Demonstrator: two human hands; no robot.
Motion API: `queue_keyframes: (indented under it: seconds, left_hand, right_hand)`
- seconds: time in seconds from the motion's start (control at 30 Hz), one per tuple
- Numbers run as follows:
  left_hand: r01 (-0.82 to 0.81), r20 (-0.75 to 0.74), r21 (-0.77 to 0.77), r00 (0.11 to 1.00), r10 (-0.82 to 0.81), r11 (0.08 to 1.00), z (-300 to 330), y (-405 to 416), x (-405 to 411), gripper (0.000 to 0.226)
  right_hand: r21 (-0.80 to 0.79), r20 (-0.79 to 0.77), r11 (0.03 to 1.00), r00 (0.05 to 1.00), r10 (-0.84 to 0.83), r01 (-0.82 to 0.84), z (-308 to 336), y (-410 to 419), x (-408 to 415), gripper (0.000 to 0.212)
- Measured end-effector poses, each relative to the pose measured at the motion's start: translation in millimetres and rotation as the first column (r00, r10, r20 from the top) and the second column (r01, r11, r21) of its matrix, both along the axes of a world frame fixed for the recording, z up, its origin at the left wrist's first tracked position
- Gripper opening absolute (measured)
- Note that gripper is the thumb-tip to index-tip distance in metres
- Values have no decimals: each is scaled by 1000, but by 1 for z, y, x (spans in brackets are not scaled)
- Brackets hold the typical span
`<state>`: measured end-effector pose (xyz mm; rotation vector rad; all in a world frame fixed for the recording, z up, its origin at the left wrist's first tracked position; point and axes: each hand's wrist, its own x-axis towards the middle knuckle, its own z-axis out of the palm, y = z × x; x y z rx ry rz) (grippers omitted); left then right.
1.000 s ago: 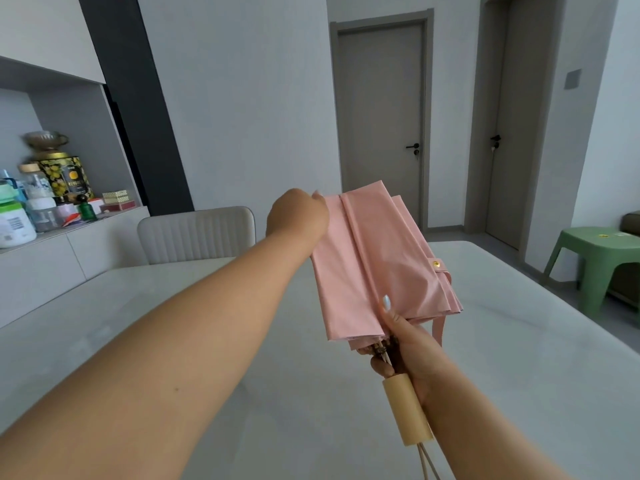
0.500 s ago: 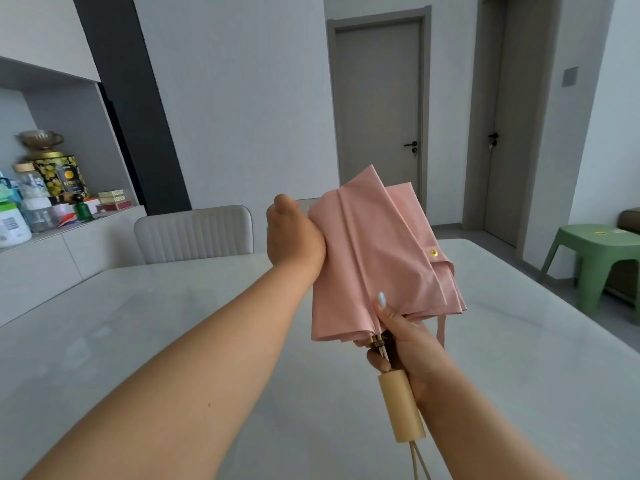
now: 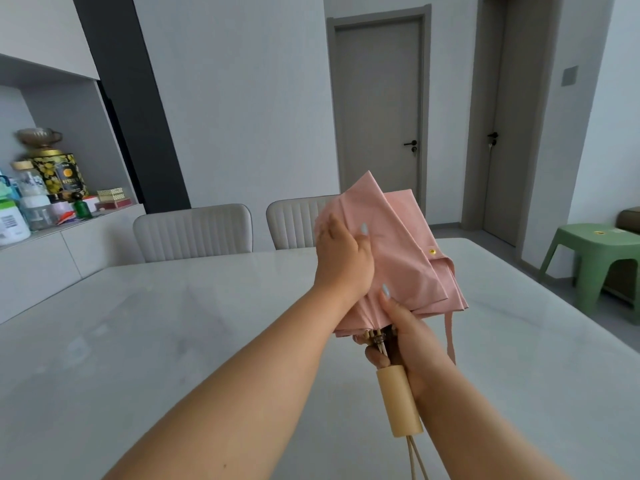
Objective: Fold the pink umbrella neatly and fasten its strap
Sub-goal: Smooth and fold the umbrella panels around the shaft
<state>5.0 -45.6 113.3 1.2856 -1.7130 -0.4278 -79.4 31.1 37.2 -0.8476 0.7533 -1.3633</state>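
The pink umbrella [image 3: 398,258] is held up in the air above the white tabletop [image 3: 173,323], collapsed, its canopy bunched in loose pleats that fan out toward the far right. The left hand [image 3: 344,261] wraps around the left side of the canopy, fingers curled into the fabric and thumb laid across the front folds. The right hand [image 3: 398,337] grips the umbrella lower down, just above the pale wooden handle [image 3: 398,400], with its thumb pressed up against the bottom hem of the canopy; the rib tips poke out between hem and hand. The strap [image 3: 450,336] hangs loose from the near right edge of the canopy, unfastened, and a gold snap [image 3: 432,251] shows on the right-hand fold. A thin cord [image 3: 414,459] trails from the handle's lower end toward the near edge of view.

Two pale padded chairs [image 3: 194,230] stand at the far side of the tabletop. On the left, a shelf [image 3: 69,223] carries bottles, what looks like a decorated tin and small boxes. A green stool [image 3: 602,258] sits at the far right, near two grey doors [image 3: 377,109].
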Motion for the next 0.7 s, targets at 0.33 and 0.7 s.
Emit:
queue_keyframes:
  seconds: [0.33,0.7]
  left_hand:
    - [530,-809,303,582,-80,792,-14,10,26,62]
    - [346,-855,297,511,87,890,7,-16,52,55]
  right_hand:
    - [69,245,969,945,215,-239,7,3,0,60]
    - [83,-56,948,948,313,-308,8,6,-3,73]
